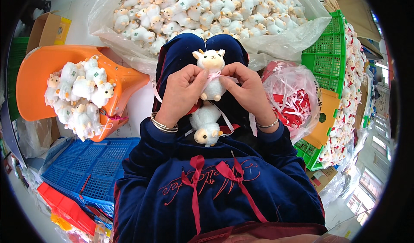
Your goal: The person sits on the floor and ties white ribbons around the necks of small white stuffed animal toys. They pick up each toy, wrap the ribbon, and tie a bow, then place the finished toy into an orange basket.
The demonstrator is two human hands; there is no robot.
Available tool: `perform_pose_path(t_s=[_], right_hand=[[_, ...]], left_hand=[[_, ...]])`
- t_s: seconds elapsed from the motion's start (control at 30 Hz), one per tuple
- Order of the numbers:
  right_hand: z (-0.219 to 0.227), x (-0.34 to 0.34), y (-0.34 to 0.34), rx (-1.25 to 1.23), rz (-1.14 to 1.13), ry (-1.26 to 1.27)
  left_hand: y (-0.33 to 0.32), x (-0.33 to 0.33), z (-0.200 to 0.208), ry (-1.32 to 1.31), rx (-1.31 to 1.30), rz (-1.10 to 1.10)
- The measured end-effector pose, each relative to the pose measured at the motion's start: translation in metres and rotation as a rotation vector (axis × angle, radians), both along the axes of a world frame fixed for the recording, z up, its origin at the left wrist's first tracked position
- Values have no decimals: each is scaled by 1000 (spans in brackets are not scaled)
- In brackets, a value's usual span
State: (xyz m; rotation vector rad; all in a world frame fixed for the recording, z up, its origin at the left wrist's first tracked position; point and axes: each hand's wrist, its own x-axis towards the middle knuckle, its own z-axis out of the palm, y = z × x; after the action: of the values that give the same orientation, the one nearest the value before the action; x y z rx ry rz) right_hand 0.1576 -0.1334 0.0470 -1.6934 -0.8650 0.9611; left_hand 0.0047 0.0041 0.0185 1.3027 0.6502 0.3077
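A small white plush sheep [213, 61] faces up between my hands, above my lap. A pale pink ribbon [212, 76] runs round its neck and is gathered at the front. My left hand [183, 88] is closed, thumb and forefinger pinching the ribbon at the toy's left side. On the other side my right hand [246, 87] pinches the ribbon in the same way, its fingertips against the toy's body. A second plush sheep [205, 123] lies on my lap, head toward me, with pieces of red and white ribbon [227, 128] beside it.
Beyond my knees a big clear plastic bag [116, 39] holds a heap of plush sheep. An orange chair [34, 85] at left carries several more. A blue crate [88, 163] stands below it. At right are a bag of red and white ribbons [295, 109] and a green crate [325, 49].
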Motion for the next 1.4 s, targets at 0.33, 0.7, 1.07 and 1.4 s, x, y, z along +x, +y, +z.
perform_pose_path(t_s=[0.33,0.7,1.07,1.4], right_hand=[[-1,-3,3,55,-1,-79],[-2,1,-2,274,166,-673],[20,-7,3,-19,57,-392],[32,-4,24,-303,-73,66]], left_hand=[[3,-1,3,52,13,-36],[1,0,6,13,-142,-43],[-3,3,5,34,-89,-13],[-3,4,4,56,-1,-22]])
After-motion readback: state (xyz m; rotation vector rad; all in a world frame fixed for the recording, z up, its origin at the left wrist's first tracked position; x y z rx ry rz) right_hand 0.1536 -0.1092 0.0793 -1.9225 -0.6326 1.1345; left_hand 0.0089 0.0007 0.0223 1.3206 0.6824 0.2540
